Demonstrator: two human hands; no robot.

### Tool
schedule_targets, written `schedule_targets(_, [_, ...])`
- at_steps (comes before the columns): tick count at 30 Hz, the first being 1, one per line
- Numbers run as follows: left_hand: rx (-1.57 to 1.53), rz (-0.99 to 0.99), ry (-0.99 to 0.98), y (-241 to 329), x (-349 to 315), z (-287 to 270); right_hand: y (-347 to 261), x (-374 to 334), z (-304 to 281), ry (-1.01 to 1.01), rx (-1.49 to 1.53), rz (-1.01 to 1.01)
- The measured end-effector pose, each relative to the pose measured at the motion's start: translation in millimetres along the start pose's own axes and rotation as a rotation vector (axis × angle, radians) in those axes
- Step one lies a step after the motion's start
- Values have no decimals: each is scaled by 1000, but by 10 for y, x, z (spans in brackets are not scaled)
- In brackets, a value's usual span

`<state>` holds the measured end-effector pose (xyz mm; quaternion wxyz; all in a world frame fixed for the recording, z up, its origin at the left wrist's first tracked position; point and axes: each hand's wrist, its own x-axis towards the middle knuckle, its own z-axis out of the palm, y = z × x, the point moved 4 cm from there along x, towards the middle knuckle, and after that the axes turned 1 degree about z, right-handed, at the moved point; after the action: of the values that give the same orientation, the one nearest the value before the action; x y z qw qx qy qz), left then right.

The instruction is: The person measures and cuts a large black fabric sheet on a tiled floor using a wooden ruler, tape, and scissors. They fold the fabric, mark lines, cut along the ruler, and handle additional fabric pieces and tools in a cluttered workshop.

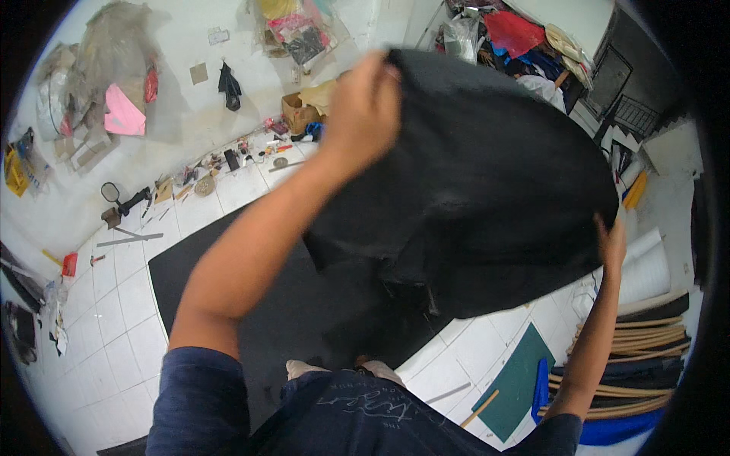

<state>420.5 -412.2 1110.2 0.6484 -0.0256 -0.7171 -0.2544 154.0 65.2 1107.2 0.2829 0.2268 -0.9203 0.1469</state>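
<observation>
A large piece of black fabric [487,175] hangs spread out between my two raised hands. My left hand [363,114] is closed round its upper left corner, slightly blurred by motion. At the fabric's right edge, lower down, my right hand [610,242] grips it, with part of the fingers hidden behind the cloth. The lower edge of the fabric sags in folds with a ragged bit at the bottom. Beneath it, a black sheet [220,281] lies flat on the white tiled floor, partly covered from view by my left arm and the raised fabric.
Small tools and scraps [205,185] line the wall, near a cardboard box [300,112]. Bags hang on the wall. At the right lie a green cutting mat [511,384], rolls of material [631,342] and a white roll [646,266]. A heap of coloured cloth [513,34] is at the back.
</observation>
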Motion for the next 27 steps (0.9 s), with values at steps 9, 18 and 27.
schedule_targets(9, [-462, -152, -610, 988, -1624, 1799, -1692, -1036, 343, -137, 145, -351])
schedule_targets(18, [-405, -283, -942, 373, -2480, 1955, -774, -779, 395, -140, 388, -177])
schedule_targets(27, [30, -578, -959, -1071, -3533, 1426, 337, -452, -476, 192, 392, -76])
